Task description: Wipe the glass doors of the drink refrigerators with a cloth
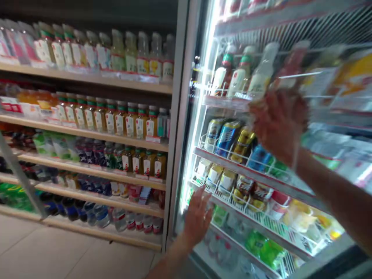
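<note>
My left hand (pixel 198 216) is at the lower middle, its fingers spread and nothing visible in them. It is in front of the lower left shelves of the lit drinks cooler (pixel 232 161), near the cans (pixel 213 175). Higher up, my right hand (pixel 274 124) is smeared by motion in front of the cooler's middle shelves. Its fingers look bent, but I cannot make out whether they hold anything. A dark brownish blur lies just beside its fingers. Behind it are bottles (pixel 261 69) on the upper shelf and a blue can (pixel 227 139) on the shelf below.
Left of the cooler, wooden shelves (pixel 87 79) carry rows of juice bottles (pixel 110 120) and other drinks. A grey upright post (pixel 176 116) divides these shelves from the cooler. Green packs (pixel 264 246) lie low in the cooler. Pale floor tiles (pixel 58 250) show at the lower left.
</note>
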`<state>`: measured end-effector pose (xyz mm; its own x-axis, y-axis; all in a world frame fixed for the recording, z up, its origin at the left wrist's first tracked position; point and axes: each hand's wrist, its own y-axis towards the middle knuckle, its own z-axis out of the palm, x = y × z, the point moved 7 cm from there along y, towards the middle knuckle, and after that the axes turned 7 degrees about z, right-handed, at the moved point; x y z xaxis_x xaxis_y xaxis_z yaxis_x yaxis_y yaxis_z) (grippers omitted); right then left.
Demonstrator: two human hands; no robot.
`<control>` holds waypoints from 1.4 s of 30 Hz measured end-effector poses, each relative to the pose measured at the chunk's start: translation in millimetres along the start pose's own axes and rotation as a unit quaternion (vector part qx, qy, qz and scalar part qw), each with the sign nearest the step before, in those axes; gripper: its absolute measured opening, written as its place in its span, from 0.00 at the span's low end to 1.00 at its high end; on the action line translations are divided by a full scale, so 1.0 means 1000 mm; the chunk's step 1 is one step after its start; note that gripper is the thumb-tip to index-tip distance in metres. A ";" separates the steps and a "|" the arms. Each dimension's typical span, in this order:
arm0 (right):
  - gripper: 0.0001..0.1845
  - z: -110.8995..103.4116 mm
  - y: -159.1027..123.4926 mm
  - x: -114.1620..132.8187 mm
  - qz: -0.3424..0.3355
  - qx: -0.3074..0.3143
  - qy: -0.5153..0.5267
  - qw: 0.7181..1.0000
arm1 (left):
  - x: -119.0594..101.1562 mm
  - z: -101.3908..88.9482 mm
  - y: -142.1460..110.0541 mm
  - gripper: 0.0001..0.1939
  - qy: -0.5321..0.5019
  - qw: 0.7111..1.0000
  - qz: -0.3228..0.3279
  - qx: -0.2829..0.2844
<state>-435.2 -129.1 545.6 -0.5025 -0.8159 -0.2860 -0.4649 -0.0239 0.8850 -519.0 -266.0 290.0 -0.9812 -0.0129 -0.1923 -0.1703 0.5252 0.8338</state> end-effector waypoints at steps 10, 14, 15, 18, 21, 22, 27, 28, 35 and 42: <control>0.26 -0.100 0.002 -0.145 0.097 -0.098 -0.117 0.983 | -0.086 -0.036 0.202 0.22 0.034 0.975 0.174 -0.133; 0.29 -0.090 -0.031 -0.129 -0.002 -0.017 -0.110 0.994 | -0.093 -0.039 0.244 0.23 0.049 0.965 0.194 -0.168; 0.29 -0.081 -0.045 -0.122 -0.054 0.019 -0.105 0.993 | -0.092 -0.040 0.255 0.23 0.058 0.963 0.200 -0.172; 0.29 -0.090 -0.053 -0.148 -0.016 0.000 -0.120 0.993 | -0.081 -0.049 0.290 0.24 0.089 0.955 0.209 -0.192; 0.29 -0.132 -0.025 -0.197 0.186 -0.161 -0.134 0.960 | -0.061 -0.058 0.317 0.26 0.095 0.949 0.183 -0.238; 0.29 -0.138 -0.016 -0.199 0.223 -0.194 -0.134 0.946 | -0.055 -0.059 0.323 0.26 0.092 0.947 0.175 -0.254; 0.29 -0.091 0.019 -0.132 0.088 -0.085 -0.124 0.985 | -0.037 -0.061 0.333 0.28 0.097 0.936 0.198 -0.273; 0.29 -0.085 0.022 -0.126 0.060 -0.071 -0.128 0.987 | -0.032 -0.064 0.336 0.28 0.102 0.935 0.211 -0.266; 0.25 -0.116 0.085 -0.157 0.313 -0.253 -0.170 0.899 | 0.031 -0.109 0.363 0.29 0.087 0.945 0.156 -0.272; 0.24 -0.054 0.117 -0.070 0.057 -0.125 -0.203 0.969 | 0.051 -0.112 0.359 0.29 0.077 0.945 0.189 -0.257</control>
<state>-415.4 -106.0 688.5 -0.8096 -0.5276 -0.2573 -0.2240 -0.1275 0.9662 -640.1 -173.7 637.5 -0.9755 -0.0519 0.2138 0.2122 0.0358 0.9766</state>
